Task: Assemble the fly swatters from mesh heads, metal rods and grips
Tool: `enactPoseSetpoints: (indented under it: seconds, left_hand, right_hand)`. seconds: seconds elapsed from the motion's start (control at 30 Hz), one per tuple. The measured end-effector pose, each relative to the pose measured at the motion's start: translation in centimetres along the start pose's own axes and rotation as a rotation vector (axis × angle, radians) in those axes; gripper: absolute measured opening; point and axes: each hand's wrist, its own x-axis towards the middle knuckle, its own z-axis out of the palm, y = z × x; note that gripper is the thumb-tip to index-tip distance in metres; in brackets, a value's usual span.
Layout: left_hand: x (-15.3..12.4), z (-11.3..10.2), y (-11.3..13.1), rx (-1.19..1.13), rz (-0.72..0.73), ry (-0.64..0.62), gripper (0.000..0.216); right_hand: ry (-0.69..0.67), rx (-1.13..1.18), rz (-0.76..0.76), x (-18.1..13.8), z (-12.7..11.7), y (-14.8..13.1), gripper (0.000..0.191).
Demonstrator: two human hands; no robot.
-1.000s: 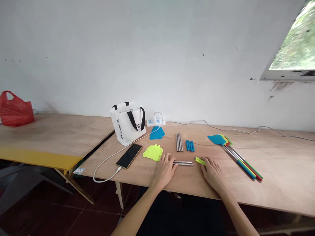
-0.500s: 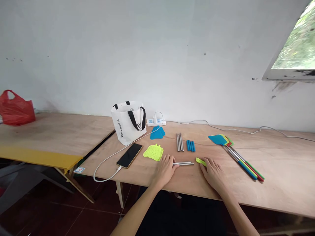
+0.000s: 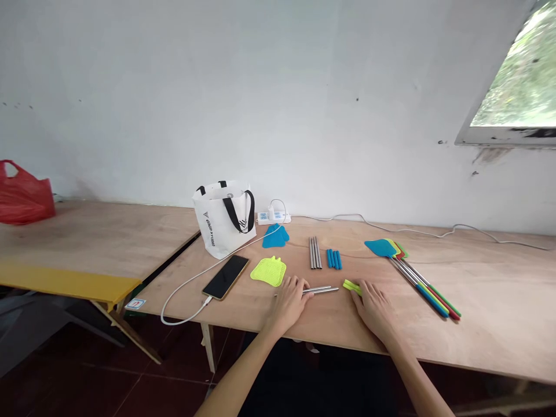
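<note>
White bag (image 3: pixel 220 223) w/ "STUDIO" txt, metal rods (image 3: pixel 324 290) under L hand (image 3: pixel 291 304)

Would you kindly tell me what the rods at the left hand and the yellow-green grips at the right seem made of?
The rods look like polished metal, perhaps steel: silvery, with bright streaks. The yellow-green grips seem to be matte plastic or foam, though I can't tell which: even colour, little shine.

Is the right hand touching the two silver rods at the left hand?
Apart. The head view shows a strip of bare tabletop between the right hand and the nearest ends of the two silver rods.
</note>
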Motion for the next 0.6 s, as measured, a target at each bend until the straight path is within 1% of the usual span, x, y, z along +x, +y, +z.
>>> enactPoseSetpoints:
  seconds: [0.17,0.27,0.33,0.47,0.6]
  left_hand:
    - [-0.01,-0.32,0.28,0.019,0.02,-0.021,0.017]
    - [0.06,-0.21,0.25,0.009,0.028,-0.006,0.015]
    - [0.12,-0.03,0.13,-0.007,0.021,0.016,0.014]
    - [0.19,0.26,-0.1,-0.016,0.027,0.051,0.015]
    - [0.24,0.31,-0.16,-0.046,0.048,0.045,0.017]
  right_hand:
    - [0.004,0.064,0.01,-0.05,-0.07,0.09,0.028]
    - [0.011,0.124,0.008,0.07,-0.24,0.18,0.025]
    - [0.042,0.158,-0.007,0.21,-0.36,0.3,0.026]
    - [0.112,0.239,-0.082,0.53,-0.46,0.64,0.03]
    - [0.056,0.297,-0.197,0.69,-0.23,0.69,0.033]
